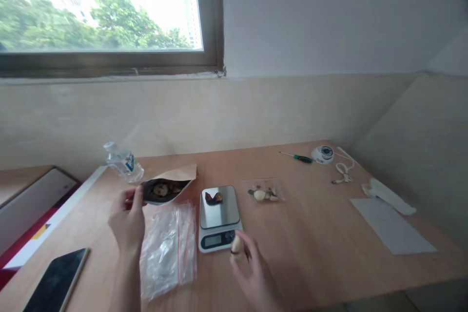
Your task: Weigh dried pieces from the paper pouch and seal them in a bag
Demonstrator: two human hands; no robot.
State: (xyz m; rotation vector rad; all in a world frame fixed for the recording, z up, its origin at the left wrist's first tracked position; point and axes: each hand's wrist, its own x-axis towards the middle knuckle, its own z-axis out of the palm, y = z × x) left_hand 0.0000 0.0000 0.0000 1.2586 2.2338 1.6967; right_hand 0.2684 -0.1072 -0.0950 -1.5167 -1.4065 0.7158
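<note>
- My left hand (pixel 127 219), left of centre in the frame, has thumb and fingers pinched on the left edge of an open brown paper pouch (pixel 185 173); its dark-lined mouth gapes, showing pale and brown dried pieces (pixel 161 189) inside.
- My right hand (pixel 256 268), at lower centre, has its fingers closed around a pale, stubby piece (pixel 237 244). It may be a dried mushroom stem, but it is too small to be sure.
- That hand is at the near right corner of a digital kitchen scale (pixel 221 217) in the centre of the frame; I can't tell whether it touches. The display can't be read.
- Done so far, judging by how things lie: a couple of dark curled pieces (pixel 213 198) sit on the steel plate, and a small clear packet (pixel 261 194), right of the scale, holds mixed pieces.
- Left to do, it seems: the pale piece is off the plate, and the pouch has contents to deal with. Clear zip bags (pixel 168 248) lie flat at lower left of centre, below the pouch.
- Around the wooden table: a smartphone (pixel 54 280) at lower left, a plastic bottle (pixel 124 165) at left, and, towards the right, a green-handled screwdriver (pixel 302 159), a dome camera (pixel 323 154) and white paper (pixel 395 229).
</note>
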